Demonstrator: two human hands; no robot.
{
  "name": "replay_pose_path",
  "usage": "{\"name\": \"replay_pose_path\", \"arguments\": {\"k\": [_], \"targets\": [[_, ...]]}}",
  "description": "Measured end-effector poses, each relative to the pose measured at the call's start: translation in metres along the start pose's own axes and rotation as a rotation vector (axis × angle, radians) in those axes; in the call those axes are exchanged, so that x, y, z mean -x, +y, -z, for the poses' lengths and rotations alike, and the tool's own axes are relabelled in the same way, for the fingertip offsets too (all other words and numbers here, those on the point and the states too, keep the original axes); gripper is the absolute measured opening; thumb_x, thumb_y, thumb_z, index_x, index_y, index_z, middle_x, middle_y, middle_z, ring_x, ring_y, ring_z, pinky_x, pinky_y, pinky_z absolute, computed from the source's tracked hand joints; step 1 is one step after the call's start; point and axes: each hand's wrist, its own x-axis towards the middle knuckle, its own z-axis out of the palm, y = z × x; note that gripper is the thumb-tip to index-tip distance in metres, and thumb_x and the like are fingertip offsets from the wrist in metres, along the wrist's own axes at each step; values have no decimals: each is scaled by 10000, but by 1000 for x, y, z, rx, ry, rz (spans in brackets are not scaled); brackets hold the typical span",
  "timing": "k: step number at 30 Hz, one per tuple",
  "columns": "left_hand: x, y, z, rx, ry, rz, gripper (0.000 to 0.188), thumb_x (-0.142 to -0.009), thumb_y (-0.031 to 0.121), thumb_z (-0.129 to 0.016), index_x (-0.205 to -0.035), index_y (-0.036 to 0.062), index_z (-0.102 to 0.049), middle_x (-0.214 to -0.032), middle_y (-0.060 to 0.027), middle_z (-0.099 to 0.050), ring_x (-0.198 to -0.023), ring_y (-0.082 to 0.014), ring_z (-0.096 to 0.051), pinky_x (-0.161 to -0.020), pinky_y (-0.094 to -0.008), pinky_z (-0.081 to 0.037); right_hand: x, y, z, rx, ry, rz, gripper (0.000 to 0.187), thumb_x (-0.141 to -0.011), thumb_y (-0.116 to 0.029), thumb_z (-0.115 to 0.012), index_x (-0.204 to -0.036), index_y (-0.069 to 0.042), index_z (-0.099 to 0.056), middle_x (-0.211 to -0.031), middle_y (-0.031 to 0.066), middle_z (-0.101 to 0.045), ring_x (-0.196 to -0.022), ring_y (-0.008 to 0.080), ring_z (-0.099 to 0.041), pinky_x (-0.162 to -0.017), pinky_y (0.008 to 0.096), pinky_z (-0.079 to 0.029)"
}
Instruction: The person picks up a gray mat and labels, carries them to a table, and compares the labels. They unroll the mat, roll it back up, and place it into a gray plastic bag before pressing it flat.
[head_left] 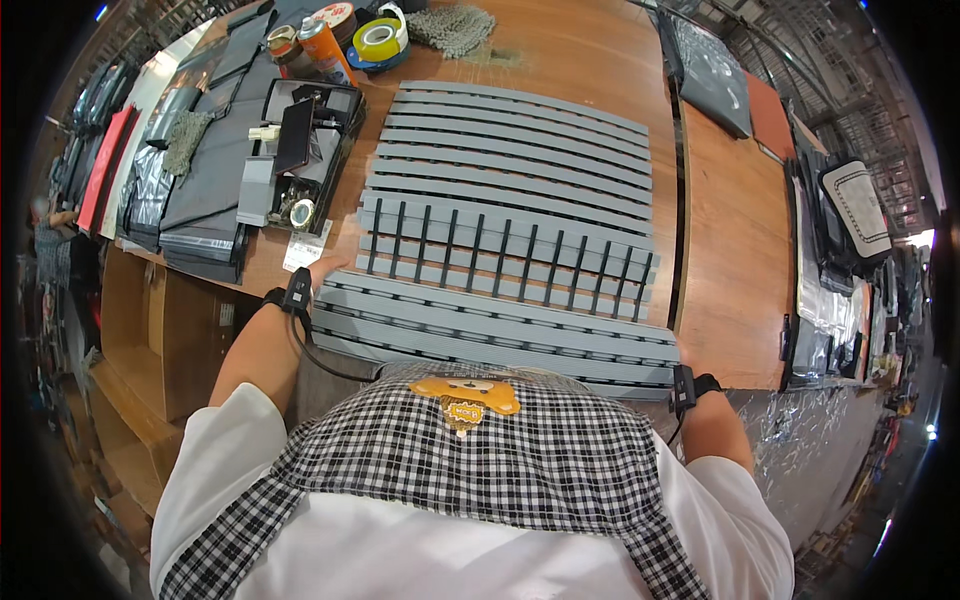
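Note:
A grey slatted mat (520, 155) lies over the wooden table, its long slats running left to right. Black crosswise strips (505, 250) show on its middle section. The nearest slats (490, 325) are folded over close to my apron, at the table's front edge. My left hand (328, 267) is closed at the left end of this near section, with most fingers hidden. At the right end, my right hand (681, 354) holds the near section too; little of it shows beyond the wrist device (684, 388).
Left of the mat stands a black tray (340, 140) with small parts, beside dark folded sheets (205, 190). Behind it are an orange spray can (325, 50) and yellow tape (378, 42). Cardboard boxes (135, 310) are lower left. Another table (735, 240) with black goods adjoins on the right.

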Motion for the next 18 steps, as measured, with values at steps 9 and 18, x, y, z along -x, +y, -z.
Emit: {"name": "replay_pose_path", "arguments": {"k": [9,18], "targets": [[-9,-9,33,4,8,37,430,-981,395,-486,-1175,40,-633,-979,-127,-696,-813,-240,-682,-738,-383,-552,18,-20,-36,-227,24,-88,487,-1000,-429,-465,-1310,-58,-526,-1180,123,-635,-1046,238,-583,-902,364,-475],[-9,121,3,-548,130,-110,473,-1002,454,-438,-1051,28,-638,-850,-89,-615,-743,-193,-584,-658,-360,-471,-62,-111,-3,262,169,85,390,-927,-500,-567,-1032,-126,-590,-887,7,-581,-785,124,-532,-605,273,-424]]}}
